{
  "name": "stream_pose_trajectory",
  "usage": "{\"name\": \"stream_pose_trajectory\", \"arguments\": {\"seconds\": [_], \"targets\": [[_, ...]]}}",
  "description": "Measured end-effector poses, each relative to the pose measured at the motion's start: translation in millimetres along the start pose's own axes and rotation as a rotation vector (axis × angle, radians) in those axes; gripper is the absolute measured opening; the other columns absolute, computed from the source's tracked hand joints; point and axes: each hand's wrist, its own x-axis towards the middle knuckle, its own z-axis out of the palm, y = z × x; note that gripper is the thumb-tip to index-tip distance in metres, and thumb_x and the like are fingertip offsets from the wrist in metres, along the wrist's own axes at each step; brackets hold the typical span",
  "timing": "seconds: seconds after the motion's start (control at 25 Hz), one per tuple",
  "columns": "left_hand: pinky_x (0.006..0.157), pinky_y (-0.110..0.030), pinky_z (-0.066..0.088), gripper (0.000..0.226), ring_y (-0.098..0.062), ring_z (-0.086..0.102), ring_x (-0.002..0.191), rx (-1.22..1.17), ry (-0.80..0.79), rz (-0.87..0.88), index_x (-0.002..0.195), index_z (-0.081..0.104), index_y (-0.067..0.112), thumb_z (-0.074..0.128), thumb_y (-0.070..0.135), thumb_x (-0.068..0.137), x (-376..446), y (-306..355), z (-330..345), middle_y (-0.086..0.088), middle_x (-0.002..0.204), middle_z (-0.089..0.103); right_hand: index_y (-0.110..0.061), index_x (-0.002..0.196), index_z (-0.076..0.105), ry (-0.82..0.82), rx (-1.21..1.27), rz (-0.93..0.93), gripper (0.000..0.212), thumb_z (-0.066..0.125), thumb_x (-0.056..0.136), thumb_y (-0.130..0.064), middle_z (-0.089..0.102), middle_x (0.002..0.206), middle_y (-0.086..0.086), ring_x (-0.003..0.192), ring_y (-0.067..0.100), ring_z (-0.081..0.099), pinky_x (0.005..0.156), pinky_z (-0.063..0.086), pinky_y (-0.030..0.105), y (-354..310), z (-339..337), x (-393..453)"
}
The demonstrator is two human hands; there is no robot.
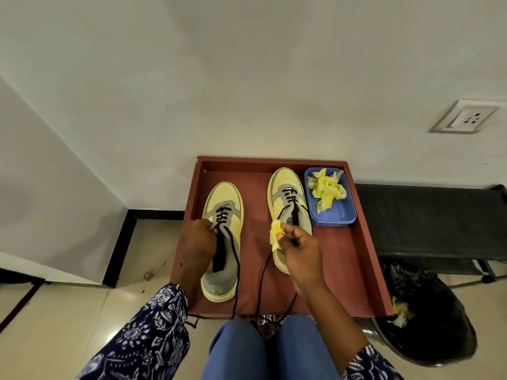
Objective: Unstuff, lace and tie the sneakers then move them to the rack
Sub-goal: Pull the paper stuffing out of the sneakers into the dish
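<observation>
Sitting low over a shallow red-brown wooden tray (365, 242) on the tiled floor, knees in blue jeans (274, 349) at bottom centre

L to R: left hand (196, 244), patterned navy sleeve, fingers curled at the tongue/collar of the left yellow-and-grey sneaker (222, 242), gripping it by the opening. That shoe lies toe-away on the tray, partly laced w/ black lace (236, 270); loose end trails over the tray's near edge

Right hand (300, 250) raised btwn the two shoes, thumb & fingertips pinching a crumpled wad of yellow paper stuffing (275, 234). Behind the hand, right yellow-and-grey sneaker (285, 198), toe-away, few rows laced, its lace hanging down past the tray front

Just beside that shoe, touching or nearly, a blue rectangular plastic bin (340, 215) in the tray's far-right corner, holding more yellow paper scraps (326, 189)

Right of tray: black low rack (428, 220) along the wall; black bin-bag-lined waste bin (428, 311) near it, yellow bits inside
</observation>
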Motion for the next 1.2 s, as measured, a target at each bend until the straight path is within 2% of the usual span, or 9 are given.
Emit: {"name": "stream_pose_trajectory", "arguments": {"seconds": [0.16,0.4,0.52,0.64,0.76,0.88,1.0,1.08,1.2], "targets": [[0.064,-0.024,0.039,0.016,-0.025,0.061,0.076,-0.005,-0.016,0.007,0.09,0.072,0.006,0.059,0.014,0.087,-1.1,6.5,-12.1,-0.013,0.085,0.07,-0.008,0.112,0.063,0.034,0.063,0.014,0.026,0.056,0.088,0.0,0.066,0.09,0.0,0.081,0.011,0.06,0.074,0.051,0.028,-5.8,-13.0,9.6],[0.074,-0.029,0.049,0.015,-0.024,0.063,0.083,0.021,-0.048,0.183,0.096,0.073,0.011,0.063,0.015,0.085,18.3,30.2,-57.9,-0.01,0.092,0.071,-0.008,0.109,0.062,0.122,0.16,0.022,0.024,0.056,0.088,0.001,0.066,0.087,-0.001,0.076,0.015,0.06,0.072,0.05,0.029,-10.2,-30.4,20.0],[0.071,-0.026,0.041,0.014,-0.022,0.059,0.082,0.126,-0.097,0.373,0.093,0.074,0.009,0.065,0.008,0.083,30.9,40.5,-86.4,-0.009,0.091,0.068,0.0,0.117,0.059,0.146,0.201,0.032,0.029,0.055,0.088,0.002,0.065,0.094,0.008,0.081,0.02,0.06,0.068,0.051,0.024,-6.8,-38.6,24.8],[0.068,-0.027,0.043,0.015,-0.026,0.062,0.079,0.233,-0.187,0.646,0.089,0.074,0.006,0.067,-0.001,0.077,42.7,43.9,-112.8,-0.01,0.086,0.066,0.0,0.117,0.058,0.175,0.254,0.035,0.03,0.053,0.088,0.005,0.065,0.087,0.005,0.074,0.015,0.059,0.059,0.051,0.013,-8.5,-43.5,24.8],[0.054,-0.026,0.047,0.023,-0.024,0.067,0.064,0.386,-0.276,1.067,0.08,0.075,0.006,0.077,-0.007,0.061,53.5,44.7,-131.4,-0.008,0.076,0.069,0.001,0.115,0.059,0.174,0.27,0.027,0.028,0.054,0.088,0.005,0.065,0.086,0.002,0.073,0.012,0.059,0.056,0.05,0.011,-7.6,-45.3,21.7],[0.039,-0.013,0.039,0.027,-0.015,0.066,0.056,0.613,-0.309,1.316,0.075,0.075,0.012,0.084,0.003,0.051,60.8,47.4,-136.0,-0.001,0.073,0.068,-0.001,0.111,0.062,0.168,0.267,0.038,0.026,0.054,0.088,0.004,0.066,0.083,0.001,0.072,0.012,0.061,0.056,0.051,0.012,-4.7,-44.3,17.5],[0.035,-0.014,0.04,0.032,-0.013,0.065,0.054,0.689,-0.4,1.423,0.072,0.072,0.01,0.09,0.008,0.045,68.1,46.9,-129.0,-0.002,0.072,0.066,-0.004,0.109,0.063,0.147,0.256,0.041,0.025,0.053,0.088,0.004,0.067,0.084,0.003,0.066,0.007,0.062,0.053,0.049,0.012,-1.2,-40.3,10.6],[0.037,-0.015,0.043,0.038,-0.011,0.064,0.057,0.704,-0.438,1.456,0.07,0.072,0.009,0.093,0.013,0.039,71.0,46.7,-121.8,-0.002,0.072,0.065,-0.006,0.11,0.062,0.119,0.222,0.053,0.025,0.053,0.089,0.004,0.066,0.09,0.008,0.071,0.011,0.062,0.051,0.048,0.011,3.3,-35.3,4.4],[0.034,-0.024,0.047,0.038,-0.016,0.064,0.06,0.729,-0.453,1.474,0.069,0.069,0.007,0.092,0.009,0.038,73.3,49.5,-103.9,-0.003,0.071,0.064,-0.008,0.111,0.063,0.086,0.163,0.077,0.026,0.053,0.089,0.002,0.067,0.095,0.004,0.081,0.014,0.062,0.06,0.052,0.016,12.4,-26.0,-5.6]]}}
